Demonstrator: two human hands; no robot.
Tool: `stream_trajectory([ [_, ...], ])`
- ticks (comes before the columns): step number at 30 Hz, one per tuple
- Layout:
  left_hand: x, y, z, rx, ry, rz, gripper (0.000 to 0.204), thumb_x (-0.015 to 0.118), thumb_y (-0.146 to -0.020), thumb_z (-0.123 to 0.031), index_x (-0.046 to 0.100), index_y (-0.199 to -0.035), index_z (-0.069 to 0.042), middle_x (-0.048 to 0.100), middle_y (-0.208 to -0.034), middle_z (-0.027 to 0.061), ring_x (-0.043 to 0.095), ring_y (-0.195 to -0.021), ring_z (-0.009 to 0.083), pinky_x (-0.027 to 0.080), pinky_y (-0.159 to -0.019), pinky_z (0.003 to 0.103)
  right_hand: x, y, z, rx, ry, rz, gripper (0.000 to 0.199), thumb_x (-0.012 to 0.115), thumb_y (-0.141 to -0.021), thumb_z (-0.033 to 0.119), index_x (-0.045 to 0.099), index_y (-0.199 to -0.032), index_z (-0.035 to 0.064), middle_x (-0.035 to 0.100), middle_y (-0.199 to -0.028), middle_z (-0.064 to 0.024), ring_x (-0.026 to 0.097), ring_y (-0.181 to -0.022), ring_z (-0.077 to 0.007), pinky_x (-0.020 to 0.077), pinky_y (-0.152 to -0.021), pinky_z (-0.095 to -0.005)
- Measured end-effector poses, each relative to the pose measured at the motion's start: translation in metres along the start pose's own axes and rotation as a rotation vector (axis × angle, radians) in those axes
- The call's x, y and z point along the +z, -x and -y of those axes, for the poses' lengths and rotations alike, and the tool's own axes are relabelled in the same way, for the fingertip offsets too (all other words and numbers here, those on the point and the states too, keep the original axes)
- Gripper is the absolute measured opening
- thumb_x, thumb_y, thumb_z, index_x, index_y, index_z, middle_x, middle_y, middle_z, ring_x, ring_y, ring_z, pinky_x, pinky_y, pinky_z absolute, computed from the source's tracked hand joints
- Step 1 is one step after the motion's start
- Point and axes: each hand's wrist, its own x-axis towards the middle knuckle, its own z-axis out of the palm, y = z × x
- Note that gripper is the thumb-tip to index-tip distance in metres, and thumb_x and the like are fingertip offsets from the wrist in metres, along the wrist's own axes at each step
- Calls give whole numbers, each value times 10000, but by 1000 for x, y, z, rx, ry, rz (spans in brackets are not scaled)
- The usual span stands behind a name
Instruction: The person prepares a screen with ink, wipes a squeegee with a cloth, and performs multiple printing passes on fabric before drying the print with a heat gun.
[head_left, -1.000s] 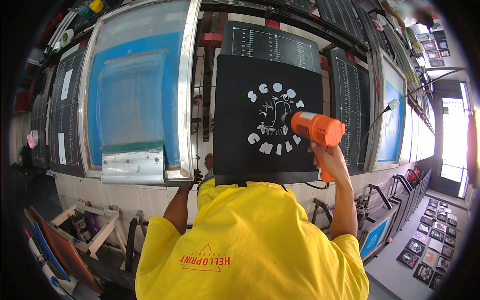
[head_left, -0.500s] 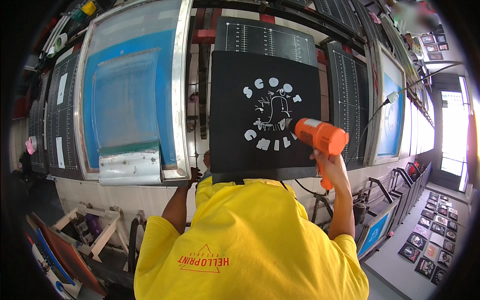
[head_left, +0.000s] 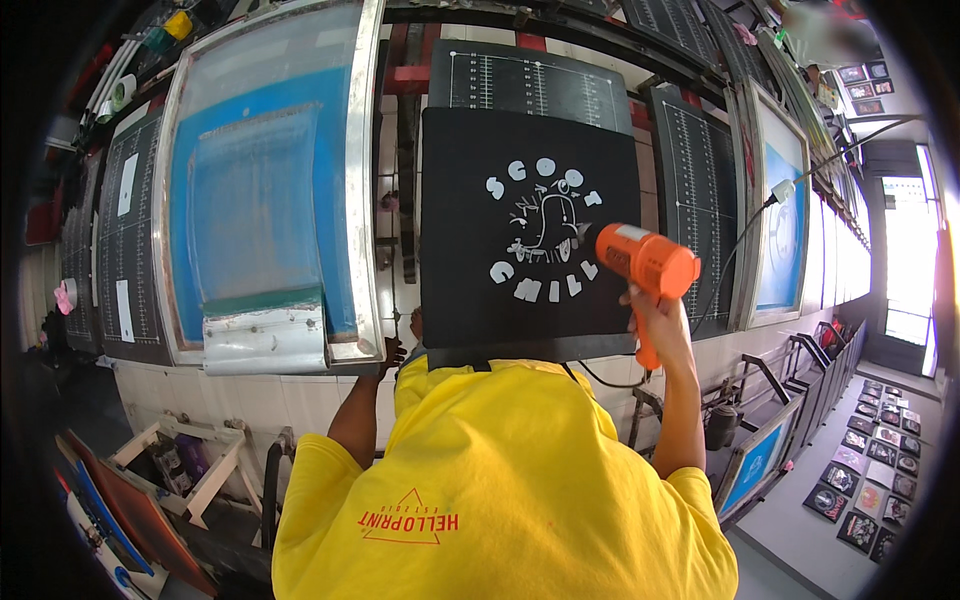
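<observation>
My right hand [head_left: 658,315] is wrapped round the handle of an orange heat gun [head_left: 650,262]. Its nozzle points left at a black fabric piece [head_left: 460,230], which carries white lettering and a white line drawing. The fabric lies flat over a dark printing platen [head_left: 590,85], whose marked far end shows beyond it. Down by the near right corner of a screen frame [head_left: 362,200] is my left hand [head_left: 395,352]. Its fingers look apart and I see nothing in them, though part of the hand is in shadow.
Inside the left screen frame, a squeegee [head_left: 265,335] rests at the near end of the blue mesh. To the right stand another marked platen [head_left: 692,200] and a second blue screen [head_left: 782,235]. A cable with a white plug [head_left: 783,191] hangs there. A wooden rack [head_left: 190,455] stands lower left.
The heat gun has shifted slightly right and toward the far side, uncovering more of the white lettering. My left hand stays by the frame corner.
</observation>
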Motion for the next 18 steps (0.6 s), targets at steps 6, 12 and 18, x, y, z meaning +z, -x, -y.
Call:
stream_trajectory([
  [6, 2, -1, -11, -13, -4, 11, 398, 488, -1006, -402, 580, -1169, -51, 695, -927, 100, 647, -733, 197, 544, -691, 362, 13, -26, 40, -103, 24, -24, 304, 649, -928, 292, 637, -1035, 8, 636, -779, -24, 553, -553, -84, 451, -484, -259],
  [12, -13, -1, -9, -29, 26, 19, 402, 478, -1010, -401, 578, -1180, -51, 695, -933, 99, 648, -750, 199, 542, -704, 364, 29, -3, 60, -43, 216, 209, 319, 702, -896, 282, 640, -1066, 19, 600, -708, -13, 573, -590, -102, 464, -532, -278],
  [18, 18, 49, -43, -28, -71, -23, 408, 452, -1023, -362, 591, -1202, -22, 700, -984, 124, 653, -805, 224, 532, -733, 354, 0, 26, 5, -157, 91, 95, 341, 700, -893, 192, 608, -1163, 6, 629, -809, -35, 568, -652, -102, 484, -611, -289],
])
